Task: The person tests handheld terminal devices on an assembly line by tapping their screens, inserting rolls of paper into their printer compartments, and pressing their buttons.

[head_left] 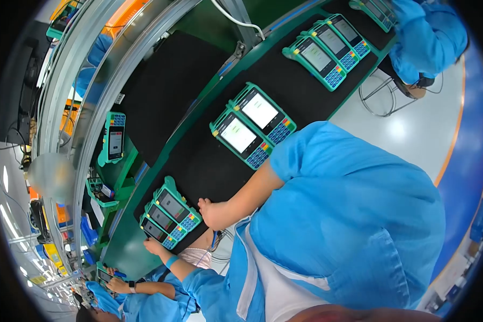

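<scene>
Three green payment terminals (169, 217) with grey screens and blue keypads lie side by side on the black mat. At their lower-left side is my left hand (154, 246), with a blue wristband behind it; its fingers bend in against the edge of the outermost terminal. My right hand (213, 214) rests on the mat close to the opposite side of the group, fingers apart, holding nothing. Whether it touches the nearest terminal is hard to see. Further up the bench lies a pair of similar terminals (252, 124) with lit white screens.
Another row of terminals (330, 51) lies farther along the bench (225, 80). A single terminal (112, 138) stands on the left beside a metal rail. One co-worker (426, 40) sits at the upper right near a stool (378, 96); another co-worker (150, 298) handles a device at lower left.
</scene>
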`<move>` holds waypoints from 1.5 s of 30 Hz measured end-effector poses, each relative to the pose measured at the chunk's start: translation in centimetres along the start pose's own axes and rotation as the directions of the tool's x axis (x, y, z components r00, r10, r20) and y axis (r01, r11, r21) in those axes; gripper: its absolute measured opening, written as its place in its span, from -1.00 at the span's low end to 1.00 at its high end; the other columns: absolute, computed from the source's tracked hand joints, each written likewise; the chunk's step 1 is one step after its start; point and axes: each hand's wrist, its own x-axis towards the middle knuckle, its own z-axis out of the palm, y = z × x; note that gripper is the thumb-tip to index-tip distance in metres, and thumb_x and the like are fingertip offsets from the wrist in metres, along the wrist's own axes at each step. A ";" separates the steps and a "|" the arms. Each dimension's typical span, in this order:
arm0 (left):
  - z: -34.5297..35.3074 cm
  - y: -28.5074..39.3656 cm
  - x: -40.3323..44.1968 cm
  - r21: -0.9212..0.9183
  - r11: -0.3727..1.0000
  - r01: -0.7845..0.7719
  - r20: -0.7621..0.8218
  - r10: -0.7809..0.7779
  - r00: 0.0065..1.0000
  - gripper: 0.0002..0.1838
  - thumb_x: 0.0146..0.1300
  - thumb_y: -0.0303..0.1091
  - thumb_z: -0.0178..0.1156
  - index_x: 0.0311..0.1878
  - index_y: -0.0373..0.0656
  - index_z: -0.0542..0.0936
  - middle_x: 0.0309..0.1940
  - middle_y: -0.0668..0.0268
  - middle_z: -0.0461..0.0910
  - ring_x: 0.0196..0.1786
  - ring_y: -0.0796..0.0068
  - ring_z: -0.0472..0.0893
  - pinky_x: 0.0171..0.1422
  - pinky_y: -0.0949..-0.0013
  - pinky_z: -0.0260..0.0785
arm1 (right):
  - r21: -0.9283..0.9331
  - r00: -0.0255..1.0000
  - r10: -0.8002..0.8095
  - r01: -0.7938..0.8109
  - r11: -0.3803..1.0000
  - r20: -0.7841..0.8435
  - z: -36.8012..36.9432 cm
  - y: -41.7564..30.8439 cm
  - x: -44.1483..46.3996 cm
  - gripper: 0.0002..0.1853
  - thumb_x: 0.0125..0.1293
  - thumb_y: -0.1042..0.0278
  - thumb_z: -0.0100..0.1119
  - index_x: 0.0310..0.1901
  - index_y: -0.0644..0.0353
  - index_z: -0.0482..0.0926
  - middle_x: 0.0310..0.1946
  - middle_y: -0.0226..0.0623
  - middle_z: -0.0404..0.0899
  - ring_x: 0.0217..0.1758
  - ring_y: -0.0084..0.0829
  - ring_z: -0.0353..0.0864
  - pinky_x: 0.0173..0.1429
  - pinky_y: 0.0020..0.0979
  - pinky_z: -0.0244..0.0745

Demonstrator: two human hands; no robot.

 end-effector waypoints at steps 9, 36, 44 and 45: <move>-0.7 -0.3 -0.8 -0.109 0.994 0.010 -0.043 -0.015 0.999 -0.57 0.11 -0.16 0.16 -0.05 -0.30 0.52 -0.08 -0.07 0.55 0.01 -0.07 0.50 0.10 0.04 0.34 | -0.155 0.959 0.051 -0.097 0.983 -0.278 -1.2 0.4 -1.8 -0.53 0.08 0.29 -0.03 -0.13 0.61 0.54 -0.17 0.36 0.54 -0.08 0.13 0.60 -0.15 -0.16 0.53; -10.9 14.3 -19.2 -0.355 0.763 -0.540 -0.292 0.459 0.839 -0.67 0.03 -0.37 0.16 -0.07 -0.05 0.60 0.10 0.16 0.39 0.28 -0.01 0.23 0.38 -0.07 -0.10 | 0.543 0.953 0.279 -0.172 0.822 -0.121 -5.9 4.2 -1.3 -0.26 0.12 0.15 0.25 0.35 0.07 0.22 -0.31 -0.29 0.50 -0.25 -0.37 0.46 -0.24 -0.39 0.45; -10.7 14.3 -19.1 -0.251 0.810 -0.530 -0.247 0.476 0.844 -0.64 0.11 -0.25 0.16 0.03 0.04 0.59 0.13 0.15 0.35 0.31 -0.01 0.20 0.40 -0.15 -0.18 | 0.525 0.939 0.323 -0.219 0.823 -0.114 -5.4 4.1 -0.7 -0.28 0.10 0.17 0.24 0.33 0.07 0.26 -0.32 -0.31 0.49 -0.24 -0.42 0.45 -0.23 -0.40 0.46; -10.6 14.3 -19.1 -0.226 0.819 -0.528 -0.241 0.478 0.845 -0.64 0.12 -0.25 0.16 0.03 0.04 0.59 0.13 0.15 0.35 0.31 -0.01 0.20 0.40 -0.15 -0.18 | 0.524 0.939 0.323 -0.219 0.823 -0.116 -5.4 4.1 -0.7 -0.28 0.10 0.17 0.24 0.33 0.07 0.26 -0.32 -0.31 0.49 -0.24 -0.42 0.45 -0.23 -0.40 0.46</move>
